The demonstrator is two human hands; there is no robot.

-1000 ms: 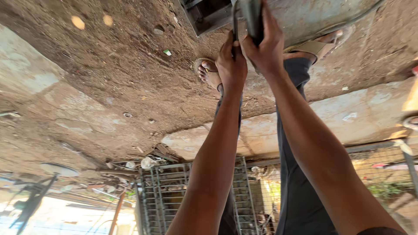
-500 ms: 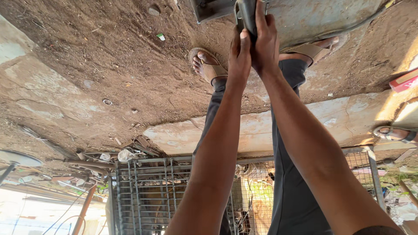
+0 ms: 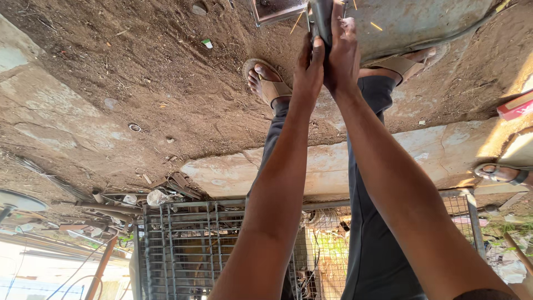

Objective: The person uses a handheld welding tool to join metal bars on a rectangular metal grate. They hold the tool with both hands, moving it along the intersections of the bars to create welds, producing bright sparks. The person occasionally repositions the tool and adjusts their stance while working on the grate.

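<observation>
Both my arms reach toward the top of the view, hands pressed together around a dark tool handle [image 3: 322, 19]. My left hand [image 3: 308, 69] grips it from the left, and my right hand [image 3: 345, 53] wraps it from the right. The tool meets a grey-blue metal sheet [image 3: 422, 22], and a few orange sparks fly beside it. A square metal frame [image 3: 277, 10] lies just left of the tool. My sandalled feet [image 3: 266, 83] stand on the dirt behind my hands, the right one partly on the sheet.
Dirt ground and a cracked concrete slab [image 3: 233, 172] fill the view. A wire mesh cage [image 3: 189, 244] stands at the bottom, with scrap metal pieces [image 3: 177, 186] beside it. Another person's sandalled foot [image 3: 499, 173] and a red object [image 3: 516, 105] are at the right edge.
Both hands stay clasped on the tool and sit slightly higher in the view. Orange sparks now show at the tool. The view has shifted, bringing more of the mesh cage into sight.
</observation>
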